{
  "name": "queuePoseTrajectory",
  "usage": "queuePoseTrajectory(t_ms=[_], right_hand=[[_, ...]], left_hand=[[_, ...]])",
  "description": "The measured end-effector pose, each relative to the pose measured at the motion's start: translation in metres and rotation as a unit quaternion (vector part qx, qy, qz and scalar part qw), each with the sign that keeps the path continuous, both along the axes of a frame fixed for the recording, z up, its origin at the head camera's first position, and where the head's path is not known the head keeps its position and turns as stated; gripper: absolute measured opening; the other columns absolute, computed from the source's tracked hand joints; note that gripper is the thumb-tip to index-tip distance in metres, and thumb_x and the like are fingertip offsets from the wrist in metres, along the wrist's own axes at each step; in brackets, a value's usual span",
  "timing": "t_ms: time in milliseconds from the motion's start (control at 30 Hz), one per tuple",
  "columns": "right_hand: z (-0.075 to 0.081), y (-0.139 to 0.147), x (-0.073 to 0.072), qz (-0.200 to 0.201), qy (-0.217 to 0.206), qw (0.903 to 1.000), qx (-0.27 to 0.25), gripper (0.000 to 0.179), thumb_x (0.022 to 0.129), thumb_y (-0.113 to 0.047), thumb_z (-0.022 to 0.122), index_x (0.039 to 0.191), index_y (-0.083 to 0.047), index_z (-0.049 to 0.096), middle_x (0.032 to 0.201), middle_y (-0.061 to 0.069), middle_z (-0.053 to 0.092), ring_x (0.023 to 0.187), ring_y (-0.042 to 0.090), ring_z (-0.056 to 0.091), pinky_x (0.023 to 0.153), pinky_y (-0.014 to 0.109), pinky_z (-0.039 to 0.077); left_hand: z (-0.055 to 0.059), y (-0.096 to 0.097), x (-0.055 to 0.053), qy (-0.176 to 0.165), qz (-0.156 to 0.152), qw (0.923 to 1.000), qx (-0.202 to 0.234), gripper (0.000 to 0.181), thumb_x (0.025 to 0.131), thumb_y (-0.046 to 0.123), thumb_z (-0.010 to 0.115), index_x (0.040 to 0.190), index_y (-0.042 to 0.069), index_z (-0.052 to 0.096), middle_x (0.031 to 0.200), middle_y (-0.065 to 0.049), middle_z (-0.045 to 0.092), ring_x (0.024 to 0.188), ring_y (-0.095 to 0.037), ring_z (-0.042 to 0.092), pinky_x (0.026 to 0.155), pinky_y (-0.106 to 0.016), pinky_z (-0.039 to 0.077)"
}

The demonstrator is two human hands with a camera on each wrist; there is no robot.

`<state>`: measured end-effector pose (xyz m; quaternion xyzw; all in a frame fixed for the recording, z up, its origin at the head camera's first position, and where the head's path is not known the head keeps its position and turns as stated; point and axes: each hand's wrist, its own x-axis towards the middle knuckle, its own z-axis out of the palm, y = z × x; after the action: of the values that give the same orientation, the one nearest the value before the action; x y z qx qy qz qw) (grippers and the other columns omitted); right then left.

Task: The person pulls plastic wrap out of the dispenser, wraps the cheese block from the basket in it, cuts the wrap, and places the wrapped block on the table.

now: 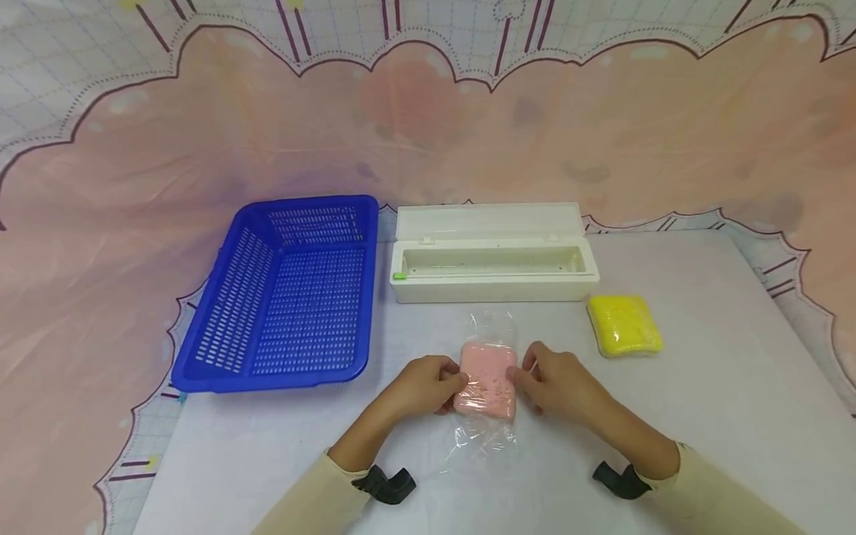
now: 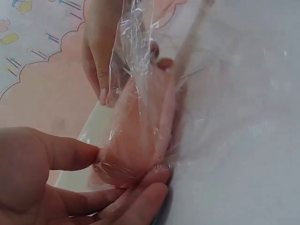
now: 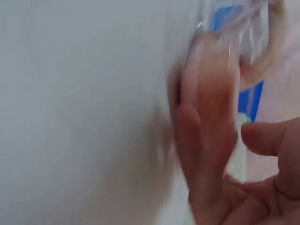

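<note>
A pink block (image 1: 489, 380), clay-like, lies in a clear plastic wrapper (image 1: 488, 435) whose loose ends stick out at both ends. My left hand (image 1: 428, 385) pinches its left edge; in the left wrist view the thumb (image 2: 77, 154) is on one side and the fingers (image 2: 150, 194) on the other. At the right edge is my right hand (image 1: 558, 383), thumb and fingertips at the block's border. Blur in the right wrist view softens the fingers (image 3: 201, 145) against the block, with the thumb (image 3: 265, 137) close to its upper face.
A blue perforated basket (image 1: 364, 319) stands at the left. Behind the hands sits a long white box (image 1: 495, 291), its lid (image 1: 488, 221) raised and a green tab at its front left. A yellow wrapped block (image 1: 623, 325) lies to the right on the white table (image 1: 722, 416).
</note>
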<state>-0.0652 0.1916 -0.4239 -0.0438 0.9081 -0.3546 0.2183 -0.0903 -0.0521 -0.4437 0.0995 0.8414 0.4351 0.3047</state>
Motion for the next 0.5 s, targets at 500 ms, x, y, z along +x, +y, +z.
queuePoseTrajectory(t_ms=[500], right_hand=[[-0.02, -0.004, 0.016, -0.057, -0.128, 0.9681, -0.207, 0.042, 0.103, -0.033, 0.061, 0.129, -0.005, 0.045, 0.11, 0.015, 0.061, 0.069, 0.023, 0.07, 0.065, 0.037, 0.062]], left_hand=[[-0.012, 0.003, 0.028, -0.08, 0.135, 0.976, 0.151, 0.053, 0.105, 0.028, 0.057, 0.142, -0.007, 0.043, 0.115, -0.017, 0.062, 0.069, -0.021, 0.074, 0.062, -0.034, 0.063]])
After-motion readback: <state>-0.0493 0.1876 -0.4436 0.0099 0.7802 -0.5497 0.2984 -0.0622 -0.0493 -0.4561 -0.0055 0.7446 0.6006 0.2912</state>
